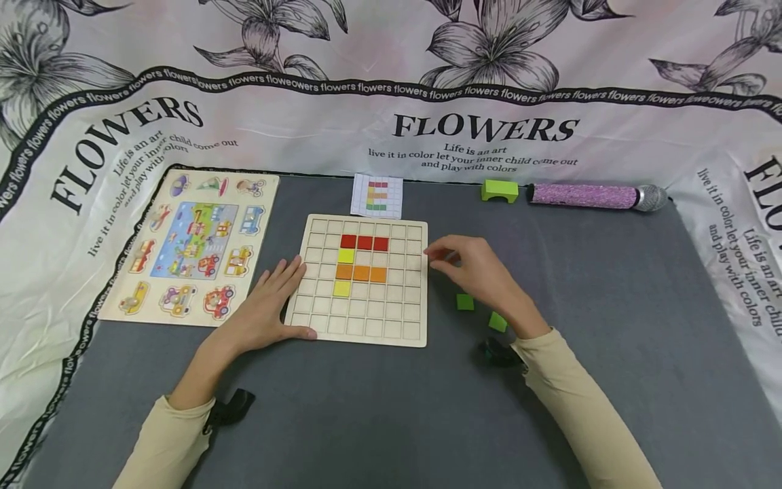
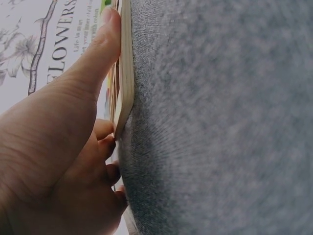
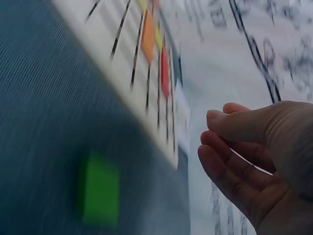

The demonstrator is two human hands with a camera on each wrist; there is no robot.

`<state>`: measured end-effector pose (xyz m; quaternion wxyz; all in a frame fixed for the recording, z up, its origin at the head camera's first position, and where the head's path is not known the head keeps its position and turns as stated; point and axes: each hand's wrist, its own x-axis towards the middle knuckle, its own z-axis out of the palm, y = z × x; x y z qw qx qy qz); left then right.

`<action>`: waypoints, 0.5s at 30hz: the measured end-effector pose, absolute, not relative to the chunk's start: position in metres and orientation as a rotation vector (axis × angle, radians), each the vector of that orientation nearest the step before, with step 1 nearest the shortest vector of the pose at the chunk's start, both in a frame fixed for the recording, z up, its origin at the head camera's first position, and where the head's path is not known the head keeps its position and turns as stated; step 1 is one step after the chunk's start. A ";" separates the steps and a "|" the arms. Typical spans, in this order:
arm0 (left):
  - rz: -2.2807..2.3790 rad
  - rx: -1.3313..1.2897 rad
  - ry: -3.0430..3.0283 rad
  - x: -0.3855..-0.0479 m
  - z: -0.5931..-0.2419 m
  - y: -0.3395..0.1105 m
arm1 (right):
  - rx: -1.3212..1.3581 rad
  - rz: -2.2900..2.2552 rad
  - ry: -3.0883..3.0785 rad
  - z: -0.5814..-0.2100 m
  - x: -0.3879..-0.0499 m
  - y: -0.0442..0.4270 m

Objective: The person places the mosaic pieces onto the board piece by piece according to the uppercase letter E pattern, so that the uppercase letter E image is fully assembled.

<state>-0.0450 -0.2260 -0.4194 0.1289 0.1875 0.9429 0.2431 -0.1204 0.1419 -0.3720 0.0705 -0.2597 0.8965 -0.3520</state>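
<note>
A pale wooden grid board (image 1: 403, 309) lies flat on the grey cloth. Red tiles (image 1: 364, 242), orange tiles (image 1: 361, 273) and two yellow tiles (image 1: 341, 288) sit in its cells. My left hand (image 1: 259, 316) rests against the board's left side, fingers spread, thumb at the lower left corner. Just beyond the right edge, my right hand (image 1: 473, 268) hovers with loosely bent fingers; nothing shows between thumb and fingertips in the right wrist view. Two green blocks (image 1: 465, 302) lie on the cloth below it, one of them blurred in the right wrist view.
Behind the board lies a small card with a coloured grid pattern (image 1: 377, 196). A picture puzzle board (image 1: 143, 272) lies to the left. At the back right are a green arch block (image 1: 499, 191) and a pink glittery microphone (image 1: 586, 195). Flower-printed fabric (image 1: 305, 129) borders the grey cloth.
</note>
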 end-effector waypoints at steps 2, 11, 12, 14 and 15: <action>0.704 0.545 2.741 -0.045 -0.419 -0.227 | -0.719 -1.067 2.722 -0.376 -0.119 0.160; 0.715 0.535 2.728 -0.045 -0.419 -0.226 | -0.514 -0.998 2.796 -0.393 -0.105 0.220; 0.715 0.535 2.727 -0.045 -0.419 -0.225 | -0.502 -0.982 2.808 -0.395 -0.103 0.224; 0.708 0.532 2.729 -0.045 -0.418 -0.225 | -0.483 -0.943 2.823 -0.397 -0.101 0.230; 0.704 0.530 2.731 -0.045 -0.418 -0.226 | -0.481 -0.923 2.830 -0.398 -0.100 0.232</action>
